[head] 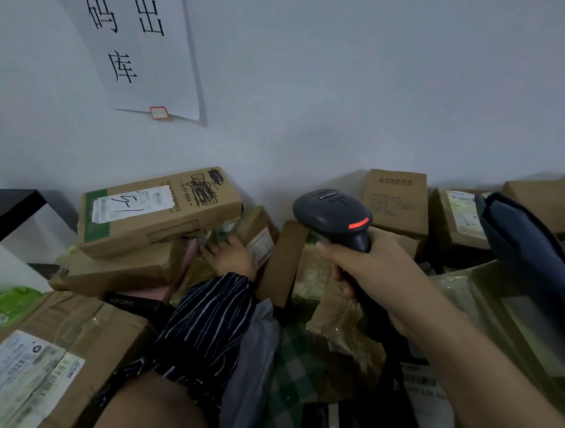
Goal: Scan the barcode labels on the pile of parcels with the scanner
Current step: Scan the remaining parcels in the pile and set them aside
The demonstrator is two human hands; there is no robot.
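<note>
My right hand (369, 268) grips the handle of a black barcode scanner (334, 215) with an orange-lit strip, its head raised over the pile. A heap of cardboard parcels fills the floor against the wall. On top at the left lies a long box (191, 217) with a white label marked "51". My left hand (229, 255), in a striped sleeve cover, reaches into the gap under that box; its fingers lie on a taped parcel (259, 234) with a white label, and their tips are partly hidden.
A large box with a shipping label (34, 376) lies at the near left. More boxes (397, 200) line the wall at the right, beside a dark blue bag (532, 253). A paper sign (141, 52) hangs on the wall. A black shelf (8, 207) juts in at the left.
</note>
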